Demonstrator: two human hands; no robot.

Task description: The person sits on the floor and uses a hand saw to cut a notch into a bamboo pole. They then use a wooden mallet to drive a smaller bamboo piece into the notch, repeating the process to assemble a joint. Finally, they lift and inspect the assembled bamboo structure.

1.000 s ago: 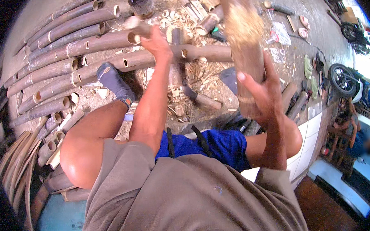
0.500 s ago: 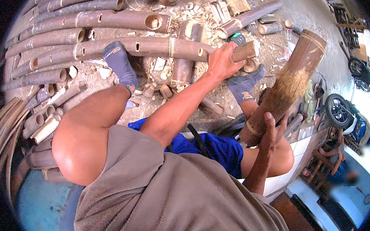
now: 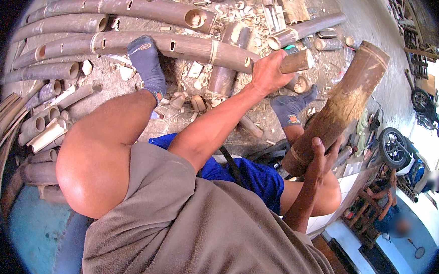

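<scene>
My left hand (image 3: pixel 269 73) is wrapped round the thick wooden handle of a chisel (image 3: pixel 298 61); its blade is hidden by the hand. It is right beside the far right slot of a long brown bamboo pole (image 3: pixel 138 43) with several rectangular slots. My right hand (image 3: pixel 324 155) grips the lower end of a thick bamboo mallet (image 3: pixel 349 103), held tilted up to the right, its middle worn pale and frayed. My left foot (image 3: pixel 147 61), in a grey sock, rests on the pole. A shorter bamboo piece (image 3: pixel 222 80) lies crosswise under the pole. My right foot (image 3: pixel 294 105) stands below the chisel.
More bamboo poles (image 3: pixel 143 7) lie at the far left, with cut lengths and split strips (image 3: pixel 7 120) at the left. Shavings (image 3: pixel 244 15) litter the floor. Bamboo tubes (image 3: pixel 306 30) lie at the far right. A wheel (image 3: pixel 393 148) and a person (image 3: pixel 388 219) are on the right.
The view has shifted slightly, so the poles and floor appear farther up and to the right. Both hands keep their grips; the mallet stays raised, its top slightly lower in the picture.
</scene>
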